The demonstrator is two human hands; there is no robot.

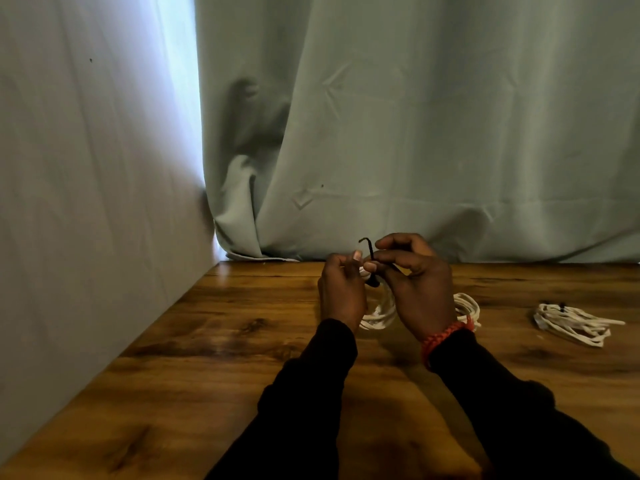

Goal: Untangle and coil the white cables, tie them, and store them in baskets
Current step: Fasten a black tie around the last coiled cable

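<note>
Above the middle of the wooden table (207, 341), my left hand (341, 292) and my right hand (414, 285) are raised close together. A coiled white cable (379, 313) hangs between them, gripped at its top by my left hand. My right hand pinches a thin black tie (370, 252) that wraps the top of the coil, one bent end sticking up. Part of the coil is hidden behind my hands. A second white coil (469, 306) lies just behind my right wrist. No basket is in view.
A third white cable bundle (575, 323), with black ties at its left end, lies on the table at the right. Pale green curtains (415, 133) hang along the table's back edge and left side.
</note>
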